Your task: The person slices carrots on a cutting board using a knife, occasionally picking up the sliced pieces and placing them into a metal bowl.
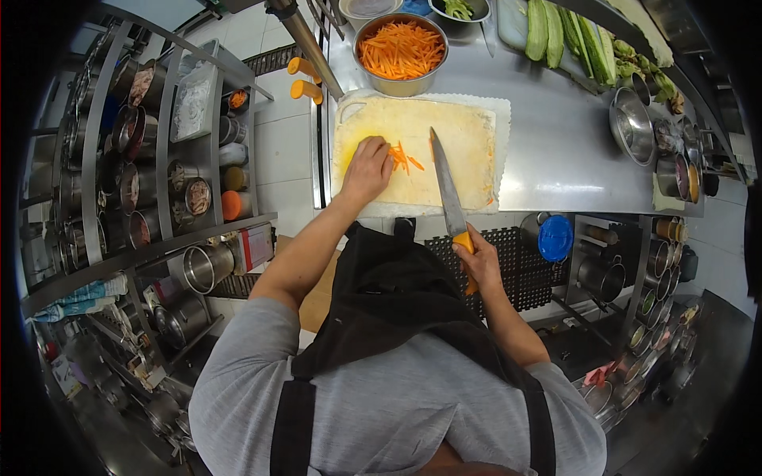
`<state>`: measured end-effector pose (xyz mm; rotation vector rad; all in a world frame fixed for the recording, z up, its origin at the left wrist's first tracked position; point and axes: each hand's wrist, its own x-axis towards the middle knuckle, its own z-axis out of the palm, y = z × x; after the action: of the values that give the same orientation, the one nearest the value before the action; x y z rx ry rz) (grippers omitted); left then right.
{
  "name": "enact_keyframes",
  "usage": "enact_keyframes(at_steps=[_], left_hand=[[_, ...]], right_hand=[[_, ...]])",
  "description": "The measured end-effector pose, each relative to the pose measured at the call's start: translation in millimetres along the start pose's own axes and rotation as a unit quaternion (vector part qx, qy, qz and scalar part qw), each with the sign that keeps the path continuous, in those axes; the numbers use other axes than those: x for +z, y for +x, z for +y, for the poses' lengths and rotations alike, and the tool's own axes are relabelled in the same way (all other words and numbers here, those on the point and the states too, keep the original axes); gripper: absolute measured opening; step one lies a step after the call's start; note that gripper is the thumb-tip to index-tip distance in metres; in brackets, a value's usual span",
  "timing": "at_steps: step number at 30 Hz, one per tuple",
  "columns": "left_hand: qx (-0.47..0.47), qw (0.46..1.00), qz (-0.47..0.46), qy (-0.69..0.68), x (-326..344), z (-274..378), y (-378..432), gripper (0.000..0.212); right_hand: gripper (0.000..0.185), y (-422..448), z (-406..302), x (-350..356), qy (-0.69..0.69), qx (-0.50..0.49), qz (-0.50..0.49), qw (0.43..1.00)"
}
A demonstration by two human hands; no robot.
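My right hand grips the yellow handle of a long chef's knife. Its blade lies over the right half of a worn, pale cutting board, tip pointing away from me. On the left half of the board rests my left hand, fingers bent together beside a few carrot strips. Whether those fingers hold any carrot is hidden from above. A white cloth shows under the board's edges. Just beyond the board stands a steel bowl heaped with carrot sticks.
Halved zucchini lie on another board at the back right. A steel bowl sits on the counter at right. Metal shelving with several food containers flanks me at left. A blue-lidded container is below the counter.
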<state>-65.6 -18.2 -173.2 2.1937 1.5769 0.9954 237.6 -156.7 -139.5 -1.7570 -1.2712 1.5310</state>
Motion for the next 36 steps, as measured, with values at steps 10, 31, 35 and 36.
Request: enact_keyframes(at_steps=[10, 31, 35, 36], left_hand=[[-0.147, 0.978, 0.149, 0.018, 30, 13, -8, 0.043], [0.049, 0.986, 0.16, -0.005, -42, -21, 235, 0.023], [0.022, 0.987, 0.161, -0.012, -52, -22, 219, 0.022], [0.082, 0.987, 0.134, 0.022, -48, -16, 219, 0.024]], right_hand=[[0.059, 35, -31, 66, -0.063, -0.023, -0.156, 0.986], [0.062, -15, -63, -14, 0.157, -0.005, -0.071, 0.985], [0.061, -29, -39, -15, 0.211, -0.002, -0.02, 0.977], [0.061, -30, -41, -17, 0.212, -0.005, -0.014, 0.977]])
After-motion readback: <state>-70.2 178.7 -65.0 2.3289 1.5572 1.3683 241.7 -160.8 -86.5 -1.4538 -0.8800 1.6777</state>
